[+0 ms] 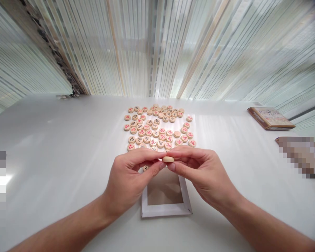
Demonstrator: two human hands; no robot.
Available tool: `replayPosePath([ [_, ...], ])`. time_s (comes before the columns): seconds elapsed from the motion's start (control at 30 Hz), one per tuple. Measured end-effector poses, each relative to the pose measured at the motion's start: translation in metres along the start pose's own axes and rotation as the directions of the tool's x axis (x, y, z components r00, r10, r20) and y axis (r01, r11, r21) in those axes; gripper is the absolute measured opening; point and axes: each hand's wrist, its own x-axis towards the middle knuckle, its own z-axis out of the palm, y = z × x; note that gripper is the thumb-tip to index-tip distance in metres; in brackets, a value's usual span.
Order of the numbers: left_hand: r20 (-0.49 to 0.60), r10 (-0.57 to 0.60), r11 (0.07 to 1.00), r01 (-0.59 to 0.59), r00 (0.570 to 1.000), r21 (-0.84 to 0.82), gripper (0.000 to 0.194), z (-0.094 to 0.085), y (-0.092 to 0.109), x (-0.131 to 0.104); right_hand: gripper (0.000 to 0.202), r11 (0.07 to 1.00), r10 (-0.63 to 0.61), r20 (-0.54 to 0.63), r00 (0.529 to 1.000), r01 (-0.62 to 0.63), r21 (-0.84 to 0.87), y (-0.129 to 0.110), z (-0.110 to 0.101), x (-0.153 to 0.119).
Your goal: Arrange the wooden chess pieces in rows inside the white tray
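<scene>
Here, a round wooden piece pinched between the fingers of both hands, above the box.

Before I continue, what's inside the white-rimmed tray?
The nearer part of the tray shows only bare brown bottom. The left hand and right hand partly cover its far end; whether the disc by its far left corner is inside, I can't tell.
</scene>
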Motion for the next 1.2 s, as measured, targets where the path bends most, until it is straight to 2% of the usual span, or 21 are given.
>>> replayPosePath([
  [0.27, 0.006, 0.125, 0.991, -0.125, 0.992, 0.037, 0.040, -0.002, -0.008, -0.002, 0.023, 0.999, -0.030, 0.023, 0.999, 0.030, 0.012, 0.003, -0.002, 0.002],
  [0.53, -0.028, 0.090, 0.996, -0.090, 0.996, 0.009, 0.043, 0.000, -0.005, -0.001, 0.027, 1.000, 0.024, 0.016, 1.000, -0.025, 0.016, 0.003, -0.003, 0.002],
  [0.63, -0.023, 0.031, 0.998, -0.032, 0.999, -0.058, 0.041, 0.001, -0.002, 0.000, 0.028, 0.999, 0.038, 0.011, 0.999, -0.039, 0.019, 0.002, -0.004, 0.002],
  [0.83, 0.007, -0.170, 0.954, 0.167, 0.985, -0.250, 0.026, 0.003, 0.005, 0.002, 0.028, 0.996, 0.084, 0.019, 0.996, -0.084, 0.005, 0.003, -0.006, 0.002],
  [1.0, 0.043, -0.262, 0.922, 0.263, 0.964, -0.284, 0.018, 0.002, 0.006, 0.005, 0.027, 0.991, 0.135, 0.068, 0.989, -0.134, -0.012, 0.001, -0.008, 0.003],
  [1.2, 0.052, -0.305, 0.907, 0.307, 0.951, -0.287, 0.015, 0.000, 0.007, 0.008, 0.026, 0.988, 0.151, 0.095, 0.984, -0.154, 0.019, -0.002, -0.006, 0.004],
])
